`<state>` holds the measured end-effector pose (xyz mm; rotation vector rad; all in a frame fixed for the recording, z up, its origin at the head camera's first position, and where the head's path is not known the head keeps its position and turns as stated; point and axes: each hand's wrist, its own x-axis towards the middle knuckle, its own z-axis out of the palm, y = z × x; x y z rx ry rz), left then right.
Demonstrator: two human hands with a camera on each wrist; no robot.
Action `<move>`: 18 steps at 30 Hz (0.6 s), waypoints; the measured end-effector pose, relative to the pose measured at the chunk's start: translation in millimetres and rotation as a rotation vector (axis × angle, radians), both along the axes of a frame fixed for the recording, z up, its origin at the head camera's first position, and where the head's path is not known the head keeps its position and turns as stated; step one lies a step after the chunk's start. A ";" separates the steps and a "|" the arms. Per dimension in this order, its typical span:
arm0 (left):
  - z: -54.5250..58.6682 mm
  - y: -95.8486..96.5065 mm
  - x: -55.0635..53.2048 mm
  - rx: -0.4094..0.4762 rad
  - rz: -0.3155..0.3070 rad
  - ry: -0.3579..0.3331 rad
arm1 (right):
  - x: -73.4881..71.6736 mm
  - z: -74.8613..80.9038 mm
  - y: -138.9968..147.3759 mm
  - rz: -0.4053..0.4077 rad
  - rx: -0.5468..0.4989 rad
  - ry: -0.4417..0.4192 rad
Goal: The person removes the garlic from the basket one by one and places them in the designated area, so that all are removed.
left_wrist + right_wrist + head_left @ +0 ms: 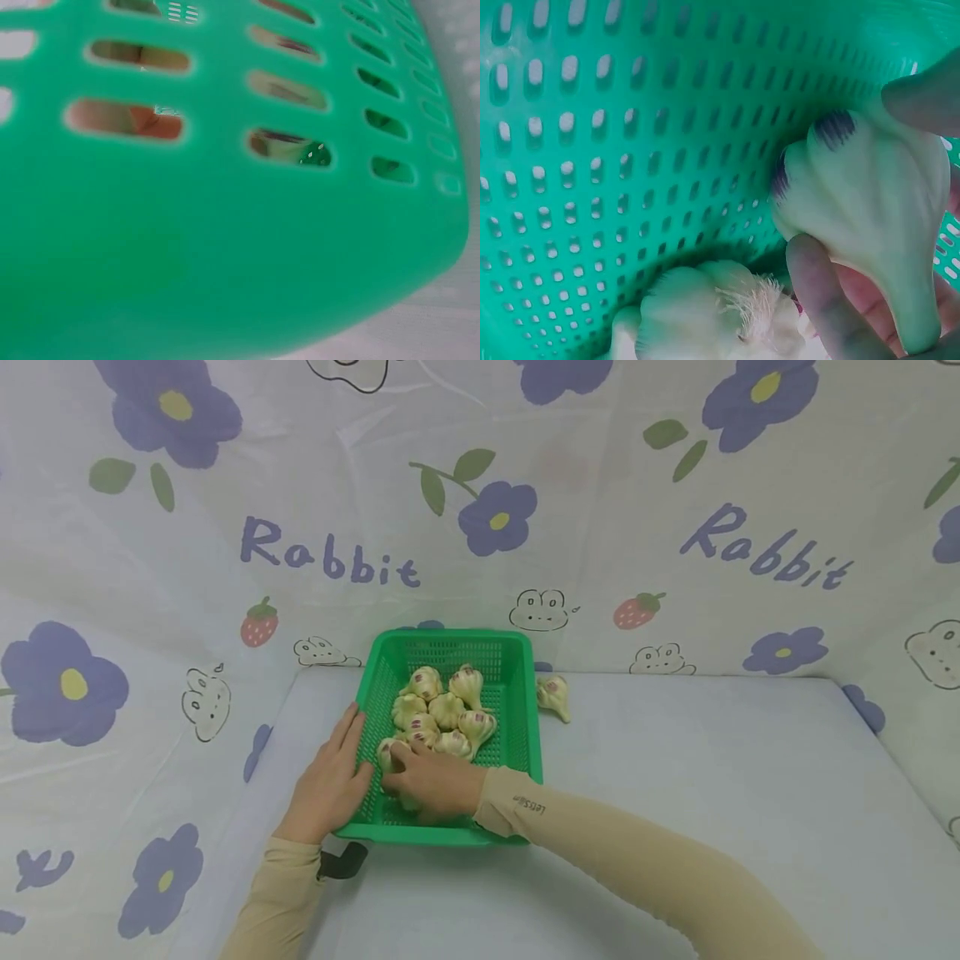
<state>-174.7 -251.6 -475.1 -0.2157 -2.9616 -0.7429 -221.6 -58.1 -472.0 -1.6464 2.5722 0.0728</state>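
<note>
So the right-hand grip (441, 785) has its fingers and thumb closed around a pale, rounded garlic bulb with purple streaks and a tapering stem (870, 199), down inside the near-left part of a green rectangular plastic basket with slotted walls (536, 743). The left-hand grip (327, 789) isn't clutching anything, just resting pretty straight-fingered on the left rim. Further up the basket there's a cluster of similar pale bulbs (446, 712). One stray whitish bulb (552, 693) sits just right of it on the white desk (697, 793). Behind: white cloth with purple flowers (592, 510).
</note>
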 end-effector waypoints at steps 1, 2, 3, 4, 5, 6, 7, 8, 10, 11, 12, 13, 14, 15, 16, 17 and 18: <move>0.0 0.0 0.0 0.000 0.000 0.001 | 0.1 1.3 0.0 -0.002 0.003 -0.005; -0.2 -0.1 -0.1 0.000 0.000 0.001 | 0.5 2.9 0.0 -0.002 0.008 -0.012; -0.6 -0.3 -0.3 0.001 0.001 0.002 | 0.8 4.3 0.1 -0.003 0.011 -0.016; -1.0 -0.5 -0.5 0.001 0.001 0.001 | 1.3 5.8 0.2 -0.006 0.013 -0.020; -1.6 -0.9 -0.8 -0.001 0.001 0.002 | 1.8 7.4 0.3 -0.010 0.014 -0.023; -2.1 -1.1 -1.0 -0.002 0.000 0.000 | 2.1 8.4 0.5 -0.012 0.013 -0.021; -2.4 -1.3 -1.1 -0.004 0.000 -0.004 | 2.4 9.3 0.7 -0.016 0.011 -0.013; -2.8 -1.6 -1.4 -0.004 0.000 -0.007 | 2.5 9.9 0.9 -0.019 0.005 -0.007; -3.2 -1.8 -1.7 -0.008 -0.001 -0.012 | 2.5 11.1 1.4 -0.031 -0.006 0.010; -3.4 -1.9 -1.8 -0.008 -0.001 -0.012 | 2.3 11.8 1.8 -0.034 -0.009 0.019; -3.3 -1.8 -1.8 -0.007 0.000 -0.015 | 2.1 12.7 2.4 -0.039 -0.015 0.028; -3.1 -1.7 -1.6 -0.004 0.000 -0.014 | 1.7 13.6 3.0 -0.045 -0.024 0.032; -2.9 -1.5 -1.4 -0.002 0.000 -0.012 | 1.4 15.0 3.7 -0.050 -0.033 0.037; -2.6 -1.4 -1.2 0.000 -0.001 -0.009 | 1.2 16.8 4.5 -0.056 -0.040 0.042; -2.5 -1.4 -1.0 0.002 0.000 -0.007 | 0.9 18.7 5.5 -0.061 -0.050 0.041; -2.3 -1.3 -0.6 0.004 0.000 -0.005 | 0.9 21.2 6.6 -0.066 -0.062 0.040; -2.1 -1.2 -0.4 0.005 0.000 -0.003 | 0.8 23.9 7.7 -0.072 -0.077 0.034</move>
